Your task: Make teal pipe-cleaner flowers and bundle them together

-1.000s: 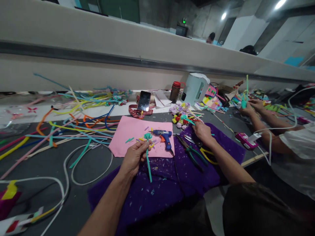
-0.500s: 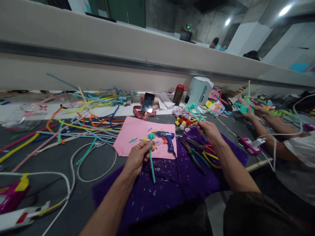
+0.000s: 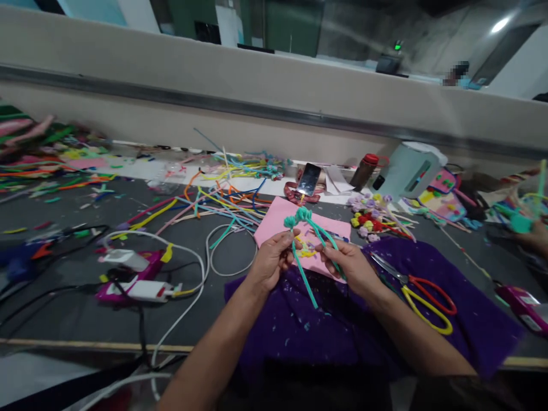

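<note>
My left hand (image 3: 274, 258) pinches a green fuzzy-stemmed flower (image 3: 303, 274) just below its curled head; the stem hangs down to the right. In my right hand (image 3: 345, 262) are more green flower stems (image 3: 323, 233), their curled heads up and to the left, next to the other head. Both hands are close together over the front of a pink sheet (image 3: 274, 220) that bears small coloured scraps. The glue gun on the sheet is mostly hidden behind the stems and my right hand.
Scissors with red and yellow handles (image 3: 428, 297) lie on purple cloth (image 3: 479, 319) at the right. Behind are a phone (image 3: 309, 179), a red-lidded bottle (image 3: 365, 171) and small fuzzy flowers (image 3: 368, 220). Loose coloured stems, cables and a power strip (image 3: 132, 279) lie left. Another person's hand is far right.
My right hand has brought its green stems in beside the flower in my left hand. The view has swung left, showing more of the left table; the other person is mostly out of view.
</note>
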A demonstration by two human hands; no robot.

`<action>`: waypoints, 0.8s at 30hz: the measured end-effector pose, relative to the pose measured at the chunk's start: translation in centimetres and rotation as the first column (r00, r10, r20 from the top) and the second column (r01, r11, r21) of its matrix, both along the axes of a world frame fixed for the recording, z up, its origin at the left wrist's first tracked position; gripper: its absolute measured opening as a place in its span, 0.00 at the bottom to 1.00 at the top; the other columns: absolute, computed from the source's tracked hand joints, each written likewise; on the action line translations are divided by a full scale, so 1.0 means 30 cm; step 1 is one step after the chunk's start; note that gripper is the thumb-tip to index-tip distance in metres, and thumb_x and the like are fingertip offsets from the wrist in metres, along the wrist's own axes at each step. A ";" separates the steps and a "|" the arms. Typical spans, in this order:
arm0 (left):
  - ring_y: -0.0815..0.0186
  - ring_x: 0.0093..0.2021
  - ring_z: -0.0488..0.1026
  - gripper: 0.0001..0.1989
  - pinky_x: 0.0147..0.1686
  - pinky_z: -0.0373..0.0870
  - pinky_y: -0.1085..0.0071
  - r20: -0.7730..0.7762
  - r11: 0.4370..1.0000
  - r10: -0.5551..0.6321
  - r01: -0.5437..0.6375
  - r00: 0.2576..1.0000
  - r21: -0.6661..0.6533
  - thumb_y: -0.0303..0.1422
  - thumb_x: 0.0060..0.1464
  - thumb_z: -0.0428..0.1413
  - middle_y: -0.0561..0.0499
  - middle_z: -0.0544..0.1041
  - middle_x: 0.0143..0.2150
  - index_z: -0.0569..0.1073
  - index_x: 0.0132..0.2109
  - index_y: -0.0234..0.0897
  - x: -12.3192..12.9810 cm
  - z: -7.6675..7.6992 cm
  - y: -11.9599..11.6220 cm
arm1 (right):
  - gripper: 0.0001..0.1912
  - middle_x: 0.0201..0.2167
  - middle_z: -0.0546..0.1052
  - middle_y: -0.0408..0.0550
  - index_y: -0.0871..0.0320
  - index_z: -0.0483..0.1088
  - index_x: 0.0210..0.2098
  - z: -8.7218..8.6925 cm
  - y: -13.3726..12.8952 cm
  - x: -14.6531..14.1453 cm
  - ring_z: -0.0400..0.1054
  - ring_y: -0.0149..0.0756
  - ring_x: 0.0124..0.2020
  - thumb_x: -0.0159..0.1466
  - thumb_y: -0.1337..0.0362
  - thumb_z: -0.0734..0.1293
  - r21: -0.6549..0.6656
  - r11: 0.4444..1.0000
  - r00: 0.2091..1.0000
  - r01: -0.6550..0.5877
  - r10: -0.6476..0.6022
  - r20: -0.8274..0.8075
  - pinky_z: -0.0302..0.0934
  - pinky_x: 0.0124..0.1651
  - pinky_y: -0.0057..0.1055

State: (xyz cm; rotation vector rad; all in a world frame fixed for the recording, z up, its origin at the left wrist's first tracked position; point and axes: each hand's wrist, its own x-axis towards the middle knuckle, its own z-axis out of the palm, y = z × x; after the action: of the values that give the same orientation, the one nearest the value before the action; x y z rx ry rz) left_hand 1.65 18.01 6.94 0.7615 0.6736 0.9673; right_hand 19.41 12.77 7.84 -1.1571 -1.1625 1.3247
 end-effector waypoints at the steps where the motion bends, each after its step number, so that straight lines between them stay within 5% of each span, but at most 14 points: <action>1: 0.82 0.15 0.61 0.16 0.11 0.51 0.84 0.017 1.000 -0.002 0.002 1.000 -0.014 0.37 0.46 0.59 0.53 0.73 0.27 0.74 0.42 0.32 -0.004 -0.006 0.000 | 0.13 0.20 0.65 0.40 0.61 0.71 0.34 -0.007 0.004 -0.009 0.54 0.23 0.16 0.58 0.57 0.65 0.024 1.000 0.999 -0.009 0.008 0.051 0.46 0.16 0.21; 8: 0.81 0.18 0.64 0.15 0.12 0.53 0.85 0.094 0.993 0.064 -0.055 0.994 -0.101 0.36 0.42 0.61 0.53 0.73 0.27 0.75 0.37 0.31 0.017 -0.067 0.002 | 0.13 0.19 0.66 0.40 0.59 0.70 0.32 -0.066 0.040 -0.033 0.59 0.28 0.20 0.61 0.57 0.61 0.186 0.978 0.941 -0.090 0.023 0.337 0.54 0.23 0.24; 13: 0.79 0.17 0.63 0.12 0.11 0.52 0.84 0.068 0.990 0.110 -0.103 0.992 -0.098 0.37 0.43 0.61 0.55 0.69 0.19 0.74 0.32 0.31 0.021 -0.080 -0.002 | 0.10 0.27 0.69 0.45 0.58 0.69 0.36 -0.080 0.046 -0.048 0.62 0.33 0.28 0.63 0.61 0.58 0.397 0.885 0.769 -0.243 -0.074 0.635 0.56 0.32 0.28; 18: 0.77 0.14 0.62 0.14 0.12 0.53 0.81 -0.026 0.993 0.111 -0.111 0.994 -0.029 0.40 0.42 0.61 0.55 0.69 0.16 0.73 0.29 0.31 0.024 -0.068 -0.017 | 0.08 0.29 0.69 0.49 0.57 0.65 0.36 -0.109 0.033 -0.047 0.63 0.37 0.31 0.63 0.67 0.55 0.424 0.821 0.608 -0.382 -0.123 0.784 0.57 0.34 0.31; 24: 0.77 0.13 0.62 0.11 0.12 0.53 0.80 -0.057 0.995 0.094 -0.091 0.994 0.045 0.36 0.41 0.62 0.53 0.71 0.17 0.73 0.27 0.31 0.029 -0.045 -0.045 | 0.08 0.29 0.69 0.50 0.59 0.63 0.34 -0.134 0.027 -0.034 0.64 0.36 0.29 0.62 0.70 0.54 0.397 0.814 0.434 -0.425 -0.202 0.878 0.57 0.31 0.29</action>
State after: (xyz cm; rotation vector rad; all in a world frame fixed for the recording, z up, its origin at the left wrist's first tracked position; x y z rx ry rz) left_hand 2.52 16.65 5.58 0.8049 0.7473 1.0493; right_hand 18.39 13.60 3.81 -1.3292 -2.2865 0.2020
